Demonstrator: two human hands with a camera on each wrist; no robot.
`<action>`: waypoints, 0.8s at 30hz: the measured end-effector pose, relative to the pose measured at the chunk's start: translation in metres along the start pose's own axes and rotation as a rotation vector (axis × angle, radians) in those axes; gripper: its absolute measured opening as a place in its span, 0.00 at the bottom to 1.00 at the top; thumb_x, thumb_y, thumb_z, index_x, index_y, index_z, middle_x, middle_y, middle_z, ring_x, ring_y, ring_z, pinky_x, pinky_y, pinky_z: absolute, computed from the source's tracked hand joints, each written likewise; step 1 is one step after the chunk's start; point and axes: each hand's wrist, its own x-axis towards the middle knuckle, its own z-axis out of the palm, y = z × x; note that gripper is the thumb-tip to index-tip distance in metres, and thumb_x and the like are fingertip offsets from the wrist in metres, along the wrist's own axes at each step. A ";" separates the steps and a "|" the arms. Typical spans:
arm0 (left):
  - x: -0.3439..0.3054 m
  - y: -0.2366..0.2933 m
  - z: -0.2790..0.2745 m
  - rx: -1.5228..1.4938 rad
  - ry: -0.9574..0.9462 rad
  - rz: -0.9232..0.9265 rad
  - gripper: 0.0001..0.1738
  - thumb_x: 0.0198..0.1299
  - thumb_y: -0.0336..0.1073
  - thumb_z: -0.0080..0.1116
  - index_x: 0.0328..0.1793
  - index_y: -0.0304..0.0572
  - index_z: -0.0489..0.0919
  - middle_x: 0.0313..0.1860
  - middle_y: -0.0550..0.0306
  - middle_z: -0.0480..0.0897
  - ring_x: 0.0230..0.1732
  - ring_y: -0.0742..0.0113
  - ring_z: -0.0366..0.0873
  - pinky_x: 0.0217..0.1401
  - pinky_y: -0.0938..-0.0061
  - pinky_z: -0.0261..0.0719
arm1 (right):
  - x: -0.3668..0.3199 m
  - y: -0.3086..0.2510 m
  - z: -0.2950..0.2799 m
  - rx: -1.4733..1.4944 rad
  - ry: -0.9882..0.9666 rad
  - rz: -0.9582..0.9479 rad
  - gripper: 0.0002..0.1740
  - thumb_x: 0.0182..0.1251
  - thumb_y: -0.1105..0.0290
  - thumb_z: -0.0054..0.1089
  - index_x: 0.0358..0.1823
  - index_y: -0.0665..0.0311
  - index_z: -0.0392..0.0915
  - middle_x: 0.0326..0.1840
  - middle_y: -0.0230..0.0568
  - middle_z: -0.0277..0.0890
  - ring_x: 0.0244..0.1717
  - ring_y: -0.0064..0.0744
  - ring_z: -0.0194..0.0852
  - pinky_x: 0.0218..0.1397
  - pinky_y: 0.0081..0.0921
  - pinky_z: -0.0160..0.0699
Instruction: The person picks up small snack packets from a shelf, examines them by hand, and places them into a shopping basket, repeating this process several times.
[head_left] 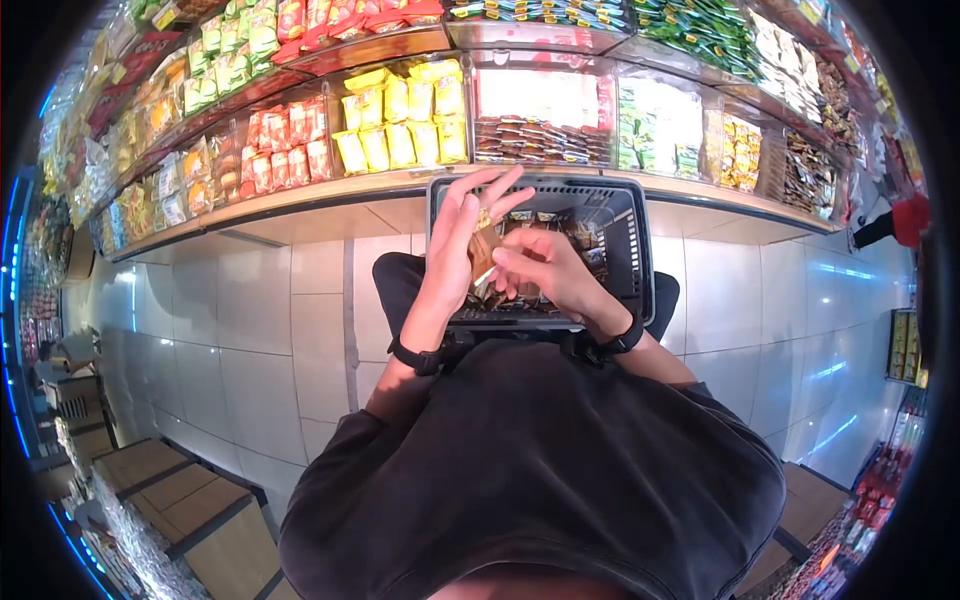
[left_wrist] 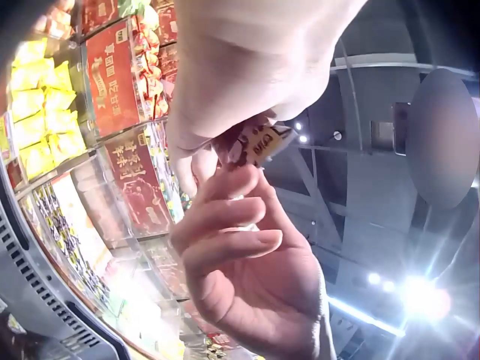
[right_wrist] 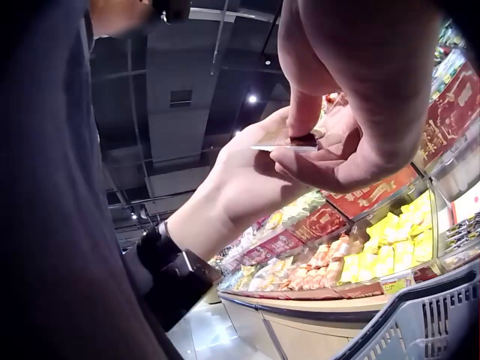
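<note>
Over the dark shopping basket (head_left: 632, 235), my two hands meet around a small snack packet (left_wrist: 262, 142) with cream, yellow and dark red printing. My left hand (head_left: 450, 265) holds it between thumb and fingers, other fingers spread upward in the head view. From the other side my right hand (head_left: 560, 268) pinches the packet's edge with thumb and fingertip. In the right wrist view a pale, thin edge (right_wrist: 289, 148) shows at the right thumb, with the left palm behind it. Part of the packet is hidden by the fingers. Many small dark packets (head_left: 590, 245) lie in the basket.
A curved shelf (head_left: 390, 182) of snack bins runs in front, holding yellow bags (head_left: 400, 115), red-orange bags (head_left: 283, 145) and brown packets (head_left: 540, 140). The basket stands close to the shelf's edge between the person's knees. Tiled floor (head_left: 320, 320) lies around. Another person in red (head_left: 910, 220) is at the right.
</note>
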 end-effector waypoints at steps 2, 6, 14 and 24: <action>0.001 0.002 -0.004 0.155 0.047 -0.084 0.26 0.82 0.48 0.36 0.73 0.37 0.65 0.73 0.29 0.72 0.68 0.46 0.78 0.70 0.58 0.77 | -0.003 0.004 -0.002 0.012 0.032 -0.053 0.11 0.80 0.64 0.58 0.48 0.67 0.78 0.36 0.38 0.84 0.34 0.21 0.81 0.38 0.21 0.81; -0.007 0.007 -0.007 0.152 0.116 -0.207 0.23 0.76 0.37 0.55 0.72 0.41 0.67 0.60 0.41 0.82 0.56 0.64 0.82 0.56 0.68 0.84 | -0.009 0.009 0.000 -0.021 0.187 -0.236 0.07 0.77 0.70 0.61 0.43 0.67 0.78 0.37 0.37 0.85 0.31 0.19 0.79 0.36 0.20 0.80; -0.011 0.010 0.004 0.503 0.074 -0.007 0.31 0.67 0.26 0.65 0.72 0.41 0.63 0.48 0.54 0.80 0.46 0.73 0.80 0.46 0.78 0.79 | -0.020 -0.010 0.011 0.076 0.210 -0.180 0.14 0.73 0.74 0.66 0.54 0.67 0.71 0.37 0.37 0.85 0.32 0.19 0.80 0.36 0.19 0.80; -0.013 0.012 0.007 0.337 0.048 0.069 0.38 0.64 0.21 0.64 0.77 0.41 0.57 0.45 0.53 0.79 0.44 0.76 0.79 0.43 0.83 0.76 | -0.020 0.005 0.001 0.032 0.266 -0.311 0.17 0.72 0.75 0.67 0.56 0.65 0.71 0.39 0.37 0.85 0.35 0.18 0.81 0.37 0.19 0.78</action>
